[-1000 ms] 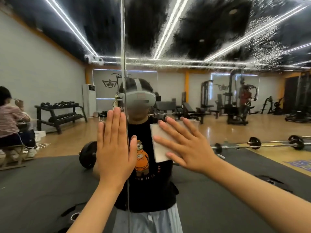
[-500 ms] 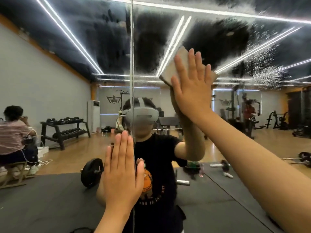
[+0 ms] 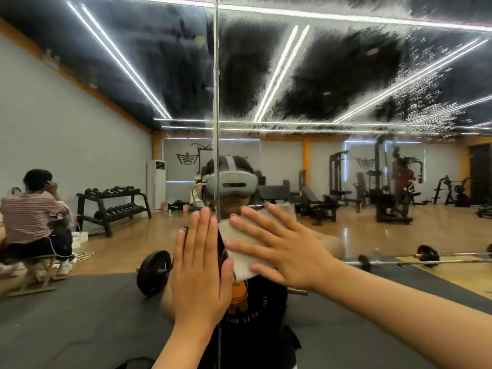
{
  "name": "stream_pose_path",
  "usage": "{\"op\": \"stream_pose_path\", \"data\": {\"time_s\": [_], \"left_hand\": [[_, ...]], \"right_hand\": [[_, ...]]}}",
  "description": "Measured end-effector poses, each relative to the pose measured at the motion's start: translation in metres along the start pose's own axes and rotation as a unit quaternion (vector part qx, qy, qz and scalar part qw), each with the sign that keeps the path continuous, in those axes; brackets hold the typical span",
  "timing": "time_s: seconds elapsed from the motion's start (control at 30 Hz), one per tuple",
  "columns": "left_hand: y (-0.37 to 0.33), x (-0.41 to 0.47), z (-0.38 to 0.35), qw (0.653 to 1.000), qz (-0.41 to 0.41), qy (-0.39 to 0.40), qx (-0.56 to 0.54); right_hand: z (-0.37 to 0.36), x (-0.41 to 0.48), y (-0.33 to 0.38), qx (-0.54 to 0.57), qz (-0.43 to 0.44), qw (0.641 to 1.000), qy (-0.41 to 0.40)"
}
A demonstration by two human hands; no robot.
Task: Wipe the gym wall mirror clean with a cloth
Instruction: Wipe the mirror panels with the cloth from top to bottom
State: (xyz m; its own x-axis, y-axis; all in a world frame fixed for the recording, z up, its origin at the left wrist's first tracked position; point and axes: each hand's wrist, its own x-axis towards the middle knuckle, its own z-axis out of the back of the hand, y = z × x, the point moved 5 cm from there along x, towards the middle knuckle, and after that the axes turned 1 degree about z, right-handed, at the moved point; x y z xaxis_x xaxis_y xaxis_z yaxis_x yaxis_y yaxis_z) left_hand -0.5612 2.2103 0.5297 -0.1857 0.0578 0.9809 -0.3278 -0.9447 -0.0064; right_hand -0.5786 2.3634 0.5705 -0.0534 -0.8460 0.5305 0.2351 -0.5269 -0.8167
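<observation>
The wall mirror (image 3: 346,75) fills the whole view, with a vertical seam (image 3: 216,102) between two panels. Its upper part is streaked with wet smears and droplets. My right hand (image 3: 282,249) lies flat with spread fingers on a white folded cloth (image 3: 241,258), pressing it against the glass just right of the seam at chest height. My left hand (image 3: 199,265) rests flat on the mirror with straight fingers, just left of the seam and touching the cloth's lower left edge. The cloth is mostly hidden under my right hand.
The glass reflects the gym: a dumbbell rack (image 3: 111,206) and a seated person (image 3: 32,219) at left, a barbell (image 3: 426,258) on the dark floor mat, benches and machines (image 3: 386,193) at right.
My right hand has swept the cloth down from the upper smeared area to chest height next to my left hand. My left hand has stayed in place on the glass.
</observation>
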Motion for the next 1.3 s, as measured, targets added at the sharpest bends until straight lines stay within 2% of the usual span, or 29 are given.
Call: {"op": "stream_pose_path", "data": {"time_s": [0.07,0.13,0.37,0.5,0.57,0.7,0.83,0.9,1.0,1.1,1.3], "left_hand": [[-0.001,0.0,0.0,1.0,-0.003,-0.002,-0.009],[-0.001,0.0,0.0,1.0,-0.006,-0.004,-0.013],[-0.001,0.0,0.0,1.0,0.001,0.006,-0.01],[0.0,-0.001,-0.002,1.0,0.001,0.007,0.0],[0.0,-0.001,-0.001,1.0,0.001,0.005,-0.009],[0.001,-0.001,0.001,0.999,-0.007,-0.012,-0.04],[0.006,-0.025,0.004,0.995,0.066,-0.037,-0.07],[0.003,-0.043,-0.001,0.994,0.081,-0.027,-0.069],[0.001,-0.06,-0.012,0.999,0.043,0.011,-0.025],[0.004,-0.064,-0.017,0.999,0.022,0.033,0.036],[0.003,-0.065,-0.015,0.998,0.032,0.022,0.045]], "right_hand": [[0.004,0.002,-0.016,-0.003,0.01,1.0,-0.006],[0.01,0.013,-0.039,-0.008,-0.019,1.0,-0.014],[0.037,0.091,-0.131,0.002,-0.225,0.973,-0.052],[0.038,0.126,-0.126,0.018,-0.341,0.937,-0.075],[0.034,0.128,-0.105,0.026,-0.335,0.939,-0.081],[0.021,0.1,-0.047,0.022,-0.237,0.969,-0.071],[0.004,0.051,0.021,0.026,-0.163,0.986,-0.018],[-0.006,0.024,0.053,0.03,-0.129,0.991,0.004],[-0.013,-0.01,0.07,0.038,-0.091,0.995,0.013],[-0.012,-0.038,0.052,0.028,-0.125,0.992,0.008],[-0.007,-0.12,-0.018,0.009,-0.249,0.968,0.024]]}}
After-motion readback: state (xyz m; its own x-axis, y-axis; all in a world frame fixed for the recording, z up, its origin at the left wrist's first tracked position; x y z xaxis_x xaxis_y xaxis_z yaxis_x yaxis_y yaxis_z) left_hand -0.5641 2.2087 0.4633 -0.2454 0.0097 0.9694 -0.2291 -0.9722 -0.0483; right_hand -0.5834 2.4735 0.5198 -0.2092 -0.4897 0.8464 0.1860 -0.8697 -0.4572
